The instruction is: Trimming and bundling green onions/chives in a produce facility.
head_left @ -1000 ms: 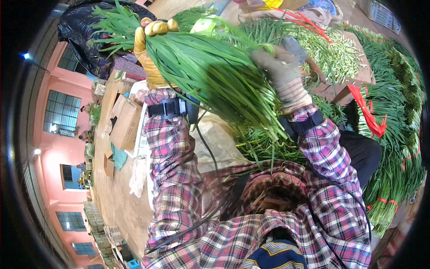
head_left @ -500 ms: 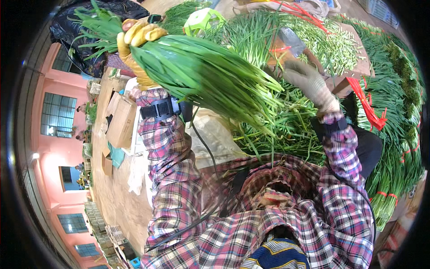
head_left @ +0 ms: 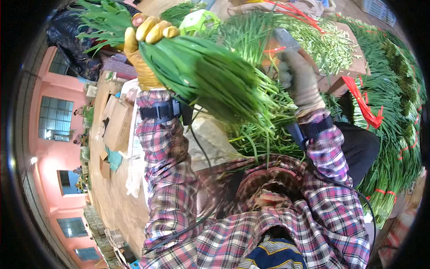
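I log a yellow-gloved left hand (head_left: 138, 59), fingers clamped around a long-leaved green bundle (head_left: 206, 69). Greyish knit-gloved right hand (head_left: 299, 80): blurred, near its stems; fingers, I cannot tell.

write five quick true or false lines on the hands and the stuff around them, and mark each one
1. The left hand grips a bunch of long green leaves. True.
2. The right hand wears a bright yellow glove. False: its glove is greyish; the left one is yellow.
3. The left sleeve is checked. True.
4. The cardboard box stands right of the right hand. False: it is to the left of the left sleeve.
5. The big plastic bag at the upper left is white. False: it is black.
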A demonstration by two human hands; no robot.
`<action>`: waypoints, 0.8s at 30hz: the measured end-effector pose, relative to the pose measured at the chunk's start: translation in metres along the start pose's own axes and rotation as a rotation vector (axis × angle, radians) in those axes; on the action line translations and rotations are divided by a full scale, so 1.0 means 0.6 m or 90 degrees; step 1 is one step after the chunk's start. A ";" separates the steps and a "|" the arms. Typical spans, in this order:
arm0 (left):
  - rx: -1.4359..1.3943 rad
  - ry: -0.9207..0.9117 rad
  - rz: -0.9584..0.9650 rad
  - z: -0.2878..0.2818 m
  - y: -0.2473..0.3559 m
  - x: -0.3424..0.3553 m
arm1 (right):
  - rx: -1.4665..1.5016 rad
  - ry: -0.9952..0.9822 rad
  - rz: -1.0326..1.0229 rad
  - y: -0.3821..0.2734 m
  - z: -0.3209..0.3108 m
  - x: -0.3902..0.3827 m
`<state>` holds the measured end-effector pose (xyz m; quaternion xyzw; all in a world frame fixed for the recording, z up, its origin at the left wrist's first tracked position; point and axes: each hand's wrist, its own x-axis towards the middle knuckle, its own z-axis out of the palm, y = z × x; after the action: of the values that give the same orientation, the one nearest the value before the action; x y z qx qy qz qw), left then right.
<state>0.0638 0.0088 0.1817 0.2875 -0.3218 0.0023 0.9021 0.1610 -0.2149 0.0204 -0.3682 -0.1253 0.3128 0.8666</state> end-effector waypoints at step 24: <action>0.305 0.222 0.108 0.007 -0.016 0.015 | -0.292 -0.319 0.059 0.017 0.003 -0.006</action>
<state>0.0705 -0.0027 0.1847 0.4596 -0.1752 0.2027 0.8468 0.1527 -0.2107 0.0142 -0.4702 -0.3843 0.3964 0.6885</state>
